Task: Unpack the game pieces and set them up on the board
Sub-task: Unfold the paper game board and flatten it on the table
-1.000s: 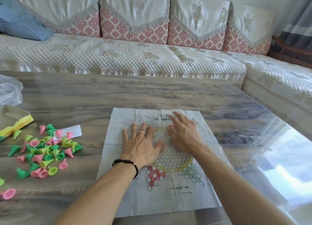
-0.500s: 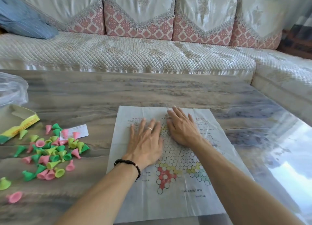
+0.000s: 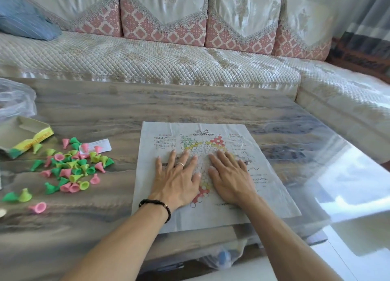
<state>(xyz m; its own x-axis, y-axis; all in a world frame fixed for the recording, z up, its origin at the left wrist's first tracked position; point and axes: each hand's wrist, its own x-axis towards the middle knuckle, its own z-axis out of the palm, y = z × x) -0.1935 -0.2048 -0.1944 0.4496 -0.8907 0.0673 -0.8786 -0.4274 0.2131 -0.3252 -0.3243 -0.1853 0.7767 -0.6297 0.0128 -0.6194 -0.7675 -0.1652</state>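
A thin paper game board (image 3: pixel 272 188) printed with a hexagon star in red, green and yellow lies flat on the table. My left hand (image 3: pixel 176 179), with a ring and a black bead bracelet, presses palm-down on its left half. Beside it, my right hand (image 3: pixel 231 178) lies flat on the middle, fingers spread. Both hold nothing. Several pink, green and yellow cone-shaped game pieces (image 3: pixel 73 169) lie scattered on the table left of the board, a few strays nearer the left edge (image 3: pixel 39 207).
An open yellow-green cardboard box (image 3: pixel 23 136) and a clear plastic bag (image 3: pixel 14 99) sit at the far left. A small white paper slip (image 3: pixel 103 144) lies among the pieces. A quilted sofa (image 3: pixel 147 59) runs behind the wood-grain table (image 3: pixel 147 103); glossy floor shows right.
Both hands have slid toward me down the board, uncovering its upper green and red star points. The pieces have not moved.
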